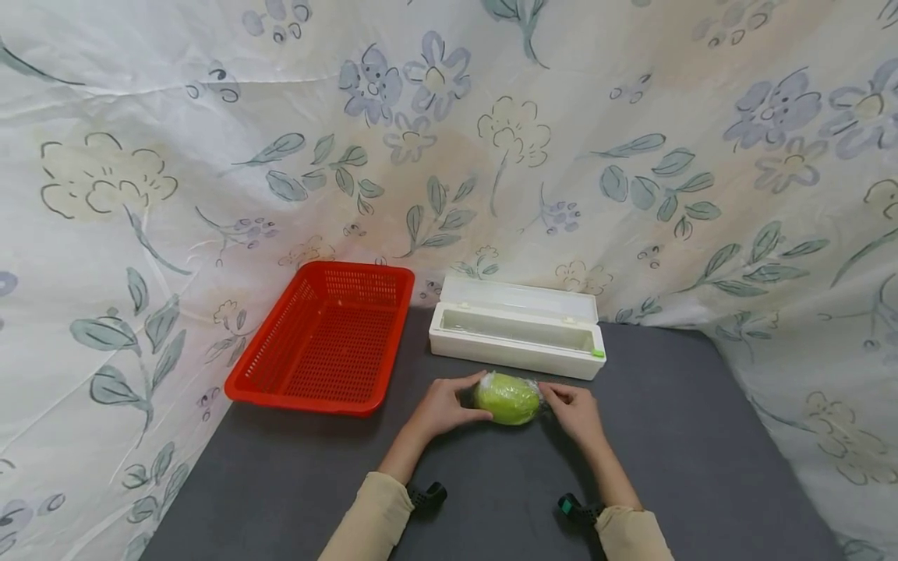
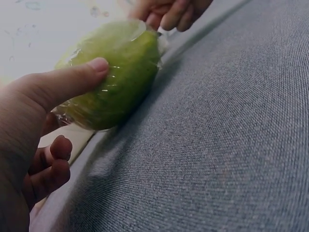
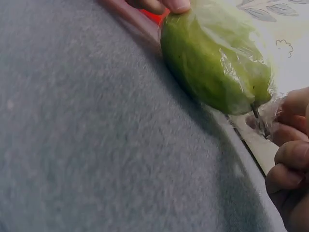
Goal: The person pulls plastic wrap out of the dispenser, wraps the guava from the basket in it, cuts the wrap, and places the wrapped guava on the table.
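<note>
A green mango wrapped in clear cling film is at the middle of the dark table, with its dark stem toward the right. My left hand grips its left end, the thumb lying on the film-covered side and other fingers partly hidden behind. At the stem end, my right hand pinches the gathered film between curled fingers. Just behind the mango stands a white cling film box with its lid raised and a film roll inside.
To the left at the back sits a red plastic basket, with no items visible in it. A floral cloth hangs behind and beside the grey-black tabletop. Black bands are on both wrists.
</note>
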Motion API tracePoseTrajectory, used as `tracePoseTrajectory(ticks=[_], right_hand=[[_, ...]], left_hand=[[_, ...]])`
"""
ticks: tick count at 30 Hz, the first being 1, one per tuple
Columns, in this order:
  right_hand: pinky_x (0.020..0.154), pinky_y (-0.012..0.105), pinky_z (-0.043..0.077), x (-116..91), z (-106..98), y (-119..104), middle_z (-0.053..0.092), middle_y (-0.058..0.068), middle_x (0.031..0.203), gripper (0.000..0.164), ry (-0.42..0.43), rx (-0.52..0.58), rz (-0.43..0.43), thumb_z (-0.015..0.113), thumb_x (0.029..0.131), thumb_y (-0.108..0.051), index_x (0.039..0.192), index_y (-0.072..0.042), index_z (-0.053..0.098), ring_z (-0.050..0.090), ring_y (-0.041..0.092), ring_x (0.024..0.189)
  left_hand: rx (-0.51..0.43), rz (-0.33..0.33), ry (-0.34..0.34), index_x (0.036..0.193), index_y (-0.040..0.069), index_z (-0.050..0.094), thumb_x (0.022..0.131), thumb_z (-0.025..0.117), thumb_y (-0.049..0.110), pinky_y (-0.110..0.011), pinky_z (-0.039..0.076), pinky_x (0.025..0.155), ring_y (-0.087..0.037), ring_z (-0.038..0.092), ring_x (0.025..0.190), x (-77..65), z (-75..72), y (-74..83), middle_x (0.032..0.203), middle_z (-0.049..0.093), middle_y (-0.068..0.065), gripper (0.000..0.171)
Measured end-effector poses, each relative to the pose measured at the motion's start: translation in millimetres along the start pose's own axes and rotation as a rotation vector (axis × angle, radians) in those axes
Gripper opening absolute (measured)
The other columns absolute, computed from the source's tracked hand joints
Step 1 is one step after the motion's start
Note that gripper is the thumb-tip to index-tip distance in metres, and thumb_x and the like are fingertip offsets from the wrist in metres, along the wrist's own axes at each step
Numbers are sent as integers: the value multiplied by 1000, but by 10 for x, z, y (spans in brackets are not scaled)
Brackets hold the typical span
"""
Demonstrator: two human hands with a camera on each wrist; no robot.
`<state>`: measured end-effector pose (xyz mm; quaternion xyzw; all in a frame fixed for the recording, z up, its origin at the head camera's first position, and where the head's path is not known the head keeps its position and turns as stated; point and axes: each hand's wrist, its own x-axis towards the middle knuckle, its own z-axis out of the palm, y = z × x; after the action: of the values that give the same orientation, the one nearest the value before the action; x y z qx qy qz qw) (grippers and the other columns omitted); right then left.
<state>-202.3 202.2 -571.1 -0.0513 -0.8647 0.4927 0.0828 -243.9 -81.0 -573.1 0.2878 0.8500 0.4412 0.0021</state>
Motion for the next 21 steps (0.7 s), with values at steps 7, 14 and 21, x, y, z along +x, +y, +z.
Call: tracePoseTrajectory(ticks=[7, 14, 21], right_hand=[[52, 23, 40, 15, 33, -18, 81, 15, 100, 20, 9, 68, -12, 78, 99, -17, 112, -3, 83, 60, 6, 60], [52, 17, 45, -76, 66, -68, 82, 11, 94, 12, 204, -25, -216, 83, 94, -13, 104, -9, 86, 66, -3, 65], [43, 15, 32, -114, 131, -147, 79, 6, 77, 20, 359, -154, -583, 86, 86, 1, 103, -10, 86, 40, -12, 47]], left_hand=[[4, -12, -7, 150, 16, 63, 80, 95, 40, -20, 34, 51, 0, 31, 45, 2, -2, 8, 52, 49, 11, 80], [17, -35, 12, 149, 17, 64, 79, 95, 43, -24, 31, 55, -2, 24, 53, -7, 8, -20, 55, 48, 11, 80], [1, -39, 14, 149, 14, 62, 81, 94, 43, -24, 35, 56, -2, 24, 50, 2, -12, -37, 54, 53, 3, 81]])
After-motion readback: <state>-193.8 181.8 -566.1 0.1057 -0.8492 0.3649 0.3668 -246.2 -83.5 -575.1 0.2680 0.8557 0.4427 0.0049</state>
